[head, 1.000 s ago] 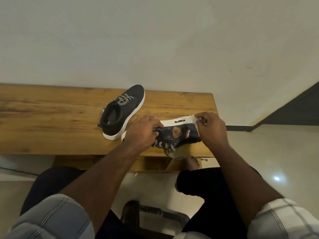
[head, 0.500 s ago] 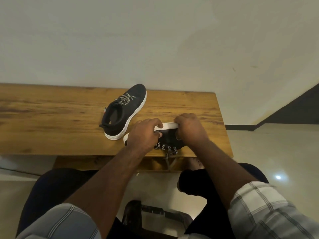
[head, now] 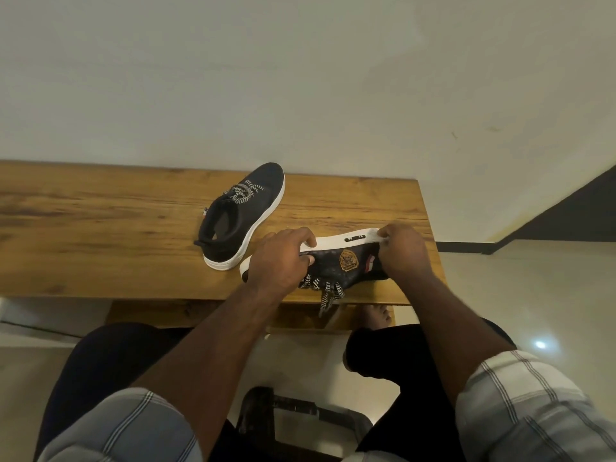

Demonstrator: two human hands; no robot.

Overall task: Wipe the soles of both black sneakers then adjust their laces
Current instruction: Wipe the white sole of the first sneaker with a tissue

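Note:
One black sneaker [head: 346,265] with a gold badge lies on its side at the wooden table's [head: 100,235] front right, its white sole turned toward the wall. My left hand [head: 283,258] grips its toe end. My right hand [head: 403,251] presses a small white wipe [head: 380,235], barely visible at the fingertips, on the heel end of the sole. The sneaker's checked laces [head: 328,293] hang over the table's front edge. The other black sneaker [head: 243,211] stands upright behind and to the left, apart from both hands.
The table backs onto a pale wall [head: 300,78] and ends just right of the held sneaker. My knees and a bare foot [head: 375,316] are under the front edge. A dark stool frame [head: 300,415] stands between my legs on the tiled floor.
My right hand slid left along the white sole to its middle, then back right to the heel end. My left hand kept its grip on the toe end.

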